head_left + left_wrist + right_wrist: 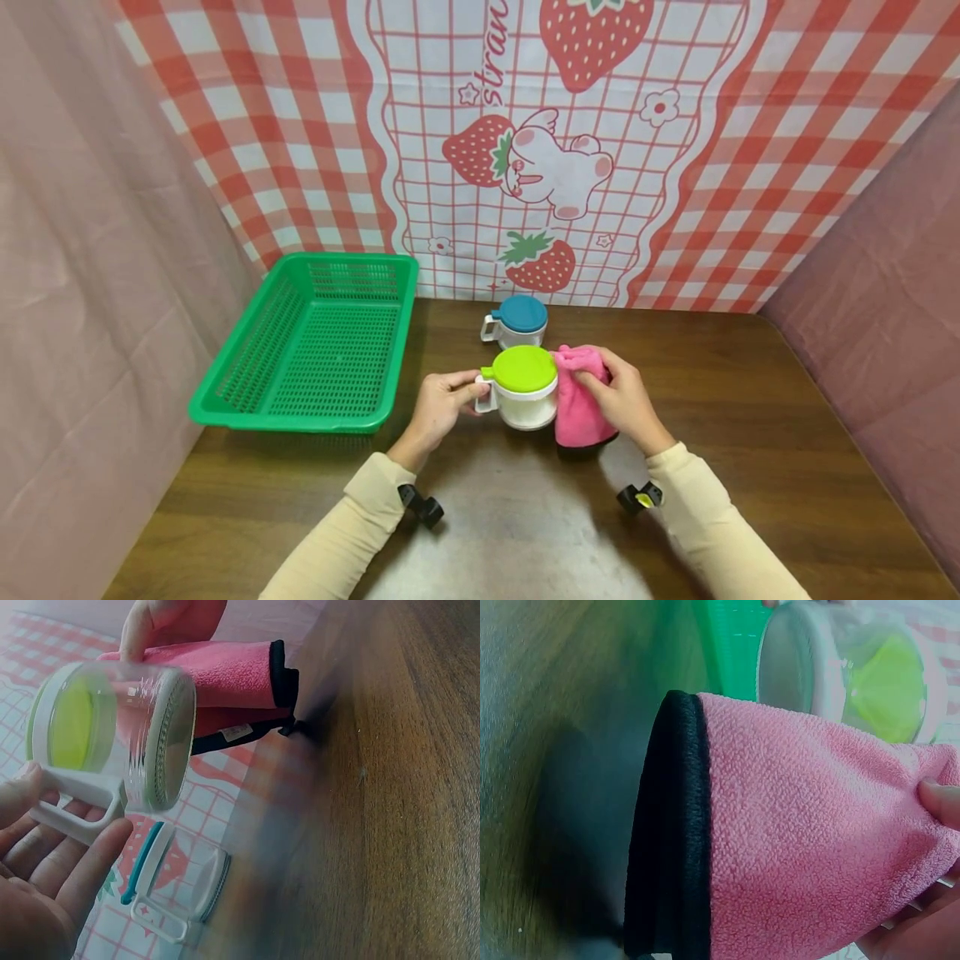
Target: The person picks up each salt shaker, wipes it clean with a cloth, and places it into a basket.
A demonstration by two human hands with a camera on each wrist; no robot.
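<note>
A clear jar with a lime-green lid (525, 369) and a white handle is held up off the table by my left hand (442, 410), whose thumb and fingers pinch the handle (82, 802). My right hand (622, 396) grips a pink cloth (581, 408) with dark edging, bunched at its top and hanging down. The cloth is right beside the jar's right side; whether it touches the glass I cannot tell. Behind the green-lidded jar stands a second clear jar with a blue lid (523, 313) and white handle, upright on the table.
A green plastic basket (393, 367) with slotted walls sits on the left of the brown wooden table (712, 400). A strawberry-print checked cloth (420, 167) hangs along the back edge. Pink curtains (90, 250) hang at both sides.
</note>
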